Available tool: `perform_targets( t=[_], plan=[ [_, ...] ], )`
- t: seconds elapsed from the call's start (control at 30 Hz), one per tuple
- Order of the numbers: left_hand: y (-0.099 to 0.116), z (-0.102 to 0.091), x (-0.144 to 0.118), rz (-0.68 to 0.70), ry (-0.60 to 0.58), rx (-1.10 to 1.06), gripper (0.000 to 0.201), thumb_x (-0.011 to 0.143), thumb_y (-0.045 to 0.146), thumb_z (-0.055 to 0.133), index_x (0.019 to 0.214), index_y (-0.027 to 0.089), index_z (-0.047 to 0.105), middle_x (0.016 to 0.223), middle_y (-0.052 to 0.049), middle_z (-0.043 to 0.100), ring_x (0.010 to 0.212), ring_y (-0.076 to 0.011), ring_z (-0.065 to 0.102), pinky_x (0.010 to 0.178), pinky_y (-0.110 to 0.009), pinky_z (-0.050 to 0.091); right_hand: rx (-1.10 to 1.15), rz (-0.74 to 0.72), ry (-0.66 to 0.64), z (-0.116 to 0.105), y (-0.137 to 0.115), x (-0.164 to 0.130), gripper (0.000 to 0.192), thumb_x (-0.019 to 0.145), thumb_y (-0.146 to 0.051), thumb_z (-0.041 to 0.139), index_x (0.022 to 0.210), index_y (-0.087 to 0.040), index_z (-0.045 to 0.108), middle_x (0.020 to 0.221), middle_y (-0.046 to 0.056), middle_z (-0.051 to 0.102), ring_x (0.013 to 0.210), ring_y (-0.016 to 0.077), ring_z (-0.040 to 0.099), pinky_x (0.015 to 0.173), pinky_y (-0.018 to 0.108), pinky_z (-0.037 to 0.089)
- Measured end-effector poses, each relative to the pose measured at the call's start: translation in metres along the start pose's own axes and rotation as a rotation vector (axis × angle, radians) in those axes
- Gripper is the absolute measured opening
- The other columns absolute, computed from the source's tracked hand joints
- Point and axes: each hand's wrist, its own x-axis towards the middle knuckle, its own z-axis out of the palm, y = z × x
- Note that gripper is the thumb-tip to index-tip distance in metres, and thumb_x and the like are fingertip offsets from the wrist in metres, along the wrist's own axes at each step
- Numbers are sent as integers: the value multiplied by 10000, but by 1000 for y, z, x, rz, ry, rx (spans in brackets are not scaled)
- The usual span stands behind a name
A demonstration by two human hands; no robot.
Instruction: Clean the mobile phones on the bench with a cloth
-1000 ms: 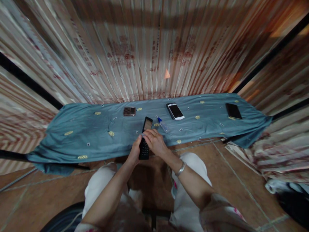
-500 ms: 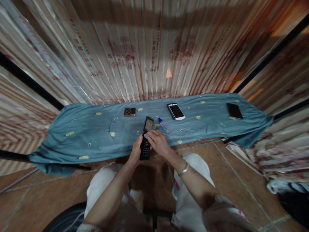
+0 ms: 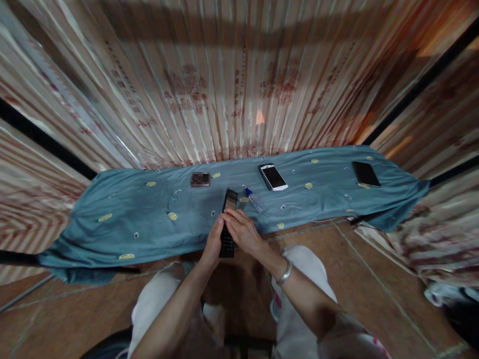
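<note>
A long black keypad phone (image 3: 227, 219) is held upright over the near edge of a blue cloth-covered table (image 3: 157, 224). My left hand (image 3: 212, 243) grips its lower left side. Over its middle lies my right hand (image 3: 242, 230), with a silver bangle on the wrist and the fingers pressed to the phone. Just beyond the phone, a small clear bottle with a blue cap (image 3: 254, 198) lies on the cloth.
On the cloth lie a white smartphone (image 3: 273, 177), a black smartphone (image 3: 365, 173) at the far right and a small dark object (image 3: 200, 179). A striped curtain (image 3: 224, 89) hangs behind. Brown floor tiles and a fabric pile (image 3: 441, 249) at right.
The view has shifted slightly, so the hands and phone sit a little lower in frame. My right hand has slid down over the phone's middle. Objects on the cloth have not moved.
</note>
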Motion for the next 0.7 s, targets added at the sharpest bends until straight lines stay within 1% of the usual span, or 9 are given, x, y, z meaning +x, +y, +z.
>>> perform_targets(
  t=[0.07,0.1,0.2,0.3,0.4,0.5,0.6,0.7],
  plan=[
    [-1,2,-1,73,29,84,370,772,335,635,1113,191,629,1168,-56,636,1128,-203,545,871,-259,471,-13,17,19,0,5,3,313,916,-172,394,1125,-130,624,1180,144,591,1060,206,547,927,332,478],
    [-1,4,-3,90,32,125,373,771,332,638,1119,196,629,1173,-55,633,1107,-206,557,843,-255,489,-18,32,29,0,9,6,312,913,-169,397,1122,-131,625,1203,147,579,1070,208,543,932,336,475],
    [-1,8,-8,21,-27,183,491,770,386,632,1224,212,563,1087,-71,663,925,-211,635,674,-267,546,-29,90,75,-3,23,15,308,913,-175,396,1117,-160,628,1230,128,569,1092,211,536,955,363,457],
    [-2,12,-11,-29,-24,197,530,747,392,657,1230,198,557,998,-81,679,820,-195,660,570,-240,546,-28,156,127,-6,38,24,299,918,-202,404,1116,-200,628,1202,96,590,1084,208,542,966,379,443],
    [-1,17,-13,-73,-4,162,520,741,378,668,1215,189,566,963,-82,682,788,-184,669,549,-226,545,2,182,165,-7,52,27,295,920,-224,410,1116,-194,629,1182,92,605,1080,203,546,970,374,437],
    [2,22,-13,-98,-27,110,526,758,388,649,1231,188,542,931,-81,688,764,-175,675,542,-217,540,29,218,189,-6,63,28,290,916,-234,420,1100,-197,640,1156,91,621,1074,204,553,962,380,442],
    [6,24,-13,-113,-61,62,526,775,399,628,1243,187,516,873,-74,696,692,-163,674,513,-215,528,38,274,194,-7,70,27,280,905,-244,438,1087,-215,650,1140,86,634,1073,214,561,955,403,444],
    [10,24,-13,-126,-85,24,492,792,397,609,1230,194,516,887,-73,698,664,-162,673,513,-229,531,61,326,190,-10,75,26,276,897,-250,451,1085,-214,650,1121,81,651,1072,214,576,955,401,445]
  ],
)
